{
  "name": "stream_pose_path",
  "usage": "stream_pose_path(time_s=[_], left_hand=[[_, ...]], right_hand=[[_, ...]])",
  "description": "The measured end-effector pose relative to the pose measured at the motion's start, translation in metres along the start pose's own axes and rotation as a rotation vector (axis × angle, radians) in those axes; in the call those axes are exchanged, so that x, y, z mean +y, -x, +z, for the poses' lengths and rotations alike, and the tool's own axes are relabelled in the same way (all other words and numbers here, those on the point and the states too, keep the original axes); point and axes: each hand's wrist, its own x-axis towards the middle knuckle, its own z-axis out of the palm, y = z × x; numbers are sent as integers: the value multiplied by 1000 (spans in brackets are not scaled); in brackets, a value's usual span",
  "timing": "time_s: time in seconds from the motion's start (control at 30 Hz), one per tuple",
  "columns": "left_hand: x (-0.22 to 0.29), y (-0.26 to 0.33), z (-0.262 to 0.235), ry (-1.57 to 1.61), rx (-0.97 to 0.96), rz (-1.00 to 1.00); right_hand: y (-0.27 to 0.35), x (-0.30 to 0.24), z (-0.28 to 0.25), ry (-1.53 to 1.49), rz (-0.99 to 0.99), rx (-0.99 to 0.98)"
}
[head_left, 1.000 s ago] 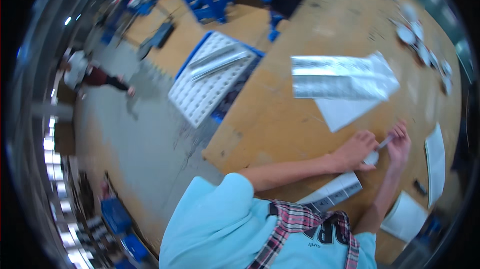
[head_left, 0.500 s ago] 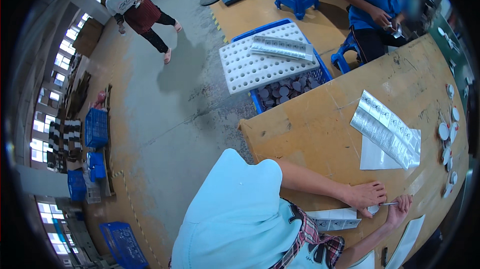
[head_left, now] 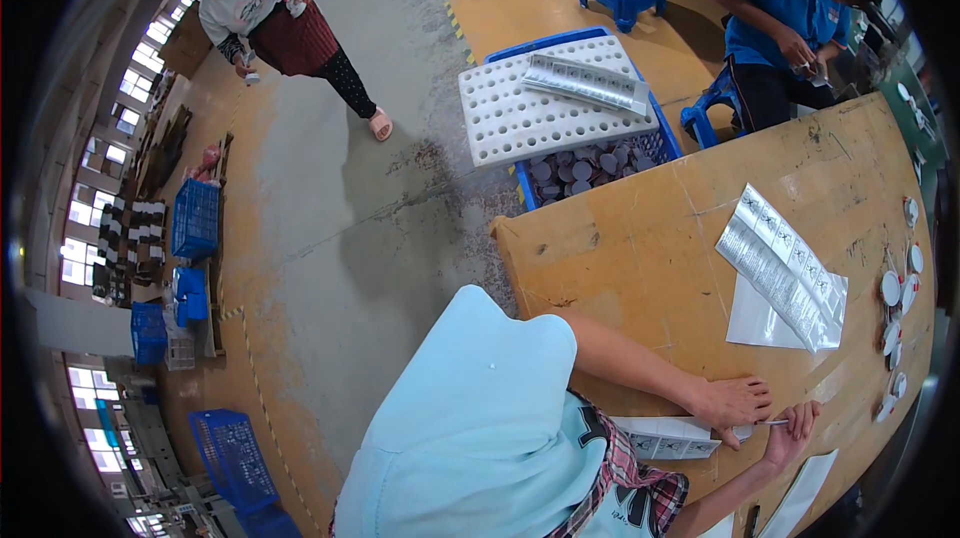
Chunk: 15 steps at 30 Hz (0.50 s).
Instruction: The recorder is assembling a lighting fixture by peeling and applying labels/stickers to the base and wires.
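My left hand [head_left: 735, 401] lies fingers outstretched on the wooden table, its thumb beside a small white round-headed piece [head_left: 742, 432]. The fingers of my right hand [head_left: 793, 435] are closed on the thin pale stem that runs out from this piece. Part of the round head is hidden by the left hand. Close to the left thumb and my body lies a strip of silvery printed labels [head_left: 672, 446] on white backing. Farther up the table, a larger silver label sheet [head_left: 782, 263] overlaps a white sheet [head_left: 757, 318].
Several white round-headed pieces [head_left: 890, 288] line the table's far right side. A blue crate [head_left: 660, 138] of round discs stands past the table edge, a white perforated board [head_left: 490, 118] across it. One person [head_left: 775, 28] sits beyond; another [head_left: 290, 38] walks on the floor.
The whole view has shifted slightly. My hands stay at the white piece with nearly the same hold. The walking person has come closer.
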Motion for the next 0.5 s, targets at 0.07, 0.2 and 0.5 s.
stream_pose_path(time_s=[0.07, 0.2, 0.5], left_hand=[[0, 0, -1, 4, 9, -1], [3, 3, -6, 4, 15, 3], [-29, 11, -17, 126, 11, -153]], right_hand=[[1, -14, -8, -8, 12, 52], [0, -24, -18, -75, 6, 157], [-41, 5, -30, 589, -311, 355]])
